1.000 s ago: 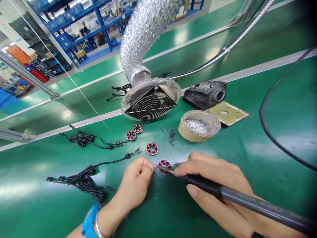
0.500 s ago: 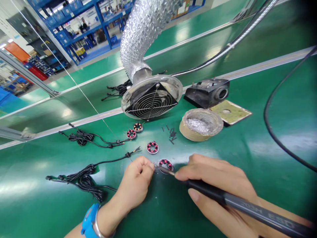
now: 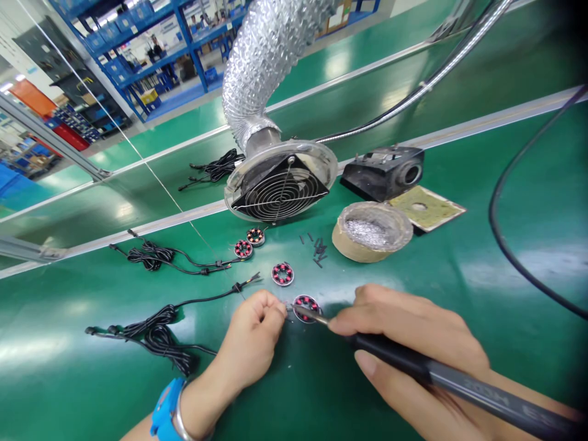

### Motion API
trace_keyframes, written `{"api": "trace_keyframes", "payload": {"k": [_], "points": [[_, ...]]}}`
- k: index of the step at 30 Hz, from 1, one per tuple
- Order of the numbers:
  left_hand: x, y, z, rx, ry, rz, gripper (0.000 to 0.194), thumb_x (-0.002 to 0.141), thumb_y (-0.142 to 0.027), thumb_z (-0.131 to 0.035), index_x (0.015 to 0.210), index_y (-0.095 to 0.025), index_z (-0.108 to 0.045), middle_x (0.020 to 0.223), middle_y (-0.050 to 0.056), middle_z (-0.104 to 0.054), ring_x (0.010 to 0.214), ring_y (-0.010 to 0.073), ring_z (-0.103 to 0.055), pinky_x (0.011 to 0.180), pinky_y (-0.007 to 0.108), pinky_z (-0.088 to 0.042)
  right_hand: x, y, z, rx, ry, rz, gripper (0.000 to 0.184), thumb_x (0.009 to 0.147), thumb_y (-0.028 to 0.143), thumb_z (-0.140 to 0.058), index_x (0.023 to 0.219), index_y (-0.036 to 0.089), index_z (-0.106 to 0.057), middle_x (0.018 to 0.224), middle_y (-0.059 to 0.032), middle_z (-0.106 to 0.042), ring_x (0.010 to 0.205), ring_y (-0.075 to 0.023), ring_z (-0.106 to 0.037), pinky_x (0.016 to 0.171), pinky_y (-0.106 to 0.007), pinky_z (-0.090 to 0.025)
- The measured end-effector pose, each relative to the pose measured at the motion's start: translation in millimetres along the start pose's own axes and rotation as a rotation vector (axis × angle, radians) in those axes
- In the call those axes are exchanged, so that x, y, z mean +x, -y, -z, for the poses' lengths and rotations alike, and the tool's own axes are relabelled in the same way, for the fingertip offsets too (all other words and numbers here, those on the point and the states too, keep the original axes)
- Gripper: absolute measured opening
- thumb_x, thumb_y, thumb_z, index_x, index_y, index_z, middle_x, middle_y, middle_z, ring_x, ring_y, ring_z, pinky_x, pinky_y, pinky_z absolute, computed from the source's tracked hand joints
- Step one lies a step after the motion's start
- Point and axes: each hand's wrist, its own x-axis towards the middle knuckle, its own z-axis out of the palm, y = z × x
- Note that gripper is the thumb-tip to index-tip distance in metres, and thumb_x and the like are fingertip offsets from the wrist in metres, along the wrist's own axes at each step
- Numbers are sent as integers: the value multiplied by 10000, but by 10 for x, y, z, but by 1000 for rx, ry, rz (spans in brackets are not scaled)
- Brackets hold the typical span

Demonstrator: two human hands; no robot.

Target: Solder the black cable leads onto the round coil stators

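My right hand (image 3: 408, 349) grips a soldering iron (image 3: 441, 370) like a pen. Its metal tip reaches left across a small ring-shaped motor stator (image 3: 306, 301) with red and black windings. Beside the stator, my left hand (image 3: 257, 327) is closed, thumb and forefinger pinching thin wires (image 3: 289, 308) at the stator's left edge. The iron's tip meets or nearly meets these wires; contact is too small to make out. A black cable (image 3: 202, 349) runs from a coiled bundle and disappears under my left wrist. Another stator (image 3: 282, 274) lies just behind.
A fume extractor (image 3: 281, 190) hangs behind the work. Two more stators (image 3: 243, 248), coiled cables (image 3: 154, 254) and short black tubes (image 3: 318, 250) lie around. At right stand a round tub (image 3: 362, 251), a soldering iron holder (image 3: 381, 174) and a yellow sponge tray (image 3: 434, 208).
The cable bundle behind the extractor has shifted left, into fuller view. My right hand and the iron have moved slightly right and down. My left hand stays in place.
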Motion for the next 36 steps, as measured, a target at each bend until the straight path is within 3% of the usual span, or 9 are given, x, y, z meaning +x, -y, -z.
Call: {"api": "trace_keyframes", "payload": {"k": [7,12,17,23,28,32,36], "points": [[-12,-37,-26,-28,-3,2,316,828,-474,-556,703,-204,-450,504,-102,-317,470,79,-237,453,216,-183,-27,-59,-25,-84,-77,-1,306,837,128,-502,1100,247,-602,675,-10,-549,520,-166,-520,483,-323,-437],[-1,-15,12,-25,50,-30,322,887,-466,-517,711,-203,-457,515,-88,-358,479,87,-259,473,219,-206,21,-144,-130,-173,-130,-6,411,910,92,-525,1273,282,-552,748,21,-673,507,-116,-587,496,-230,-505],[-2,55,72,10,132,-92,361,961,-457,-434,711,-199,-462,557,-62,-421,513,99,-307,518,225,-248,94,-245,-308,-156,-64,125,270,892,35,-523,1047,224,-637,784,-4,-724,592,-129,-680,574,-212,-562],[-122,-61,109,225,155,-162,351,994,-451,-357,772,-208,-477,663,-16,-521,635,140,-458,629,247,-342,93,-293,-404,-192,-41,216,285,884,33,-499,1046,232,-622,758,-3,-717,590,-132,-694,586,-206,-566],[-235,-201,109,526,63,-239,178,977,-313,-383,857,-229,-484,781,13,-591,731,182,-521,688,286,-342,63,-254,-382,-185,-17,126,231,895,78,-501,1038,245,-573,807,1,-716,615,-127,-694,595,-197,-564],[-192,-172,106,430,97,-202,206,976,-317,-371,822,-225,-473,732,3,-584,724,180,-533,693,283,-360,53,-216,-396,-153,41,115,280,898,77,-465,1092,255,-558,853,14,-733,651,-109,-711,626,-157,-573],[-104,-65,104,288,150,-141,281,978,-374,-371,780,-210,-483,663,-19,-547,634,145,-486,634,253,-364,32,-243,-438,-156,17,134,288,905,71,-462,1114,249,-550,848,12,-728,646,-104,-712,643,-149,-580]]}}
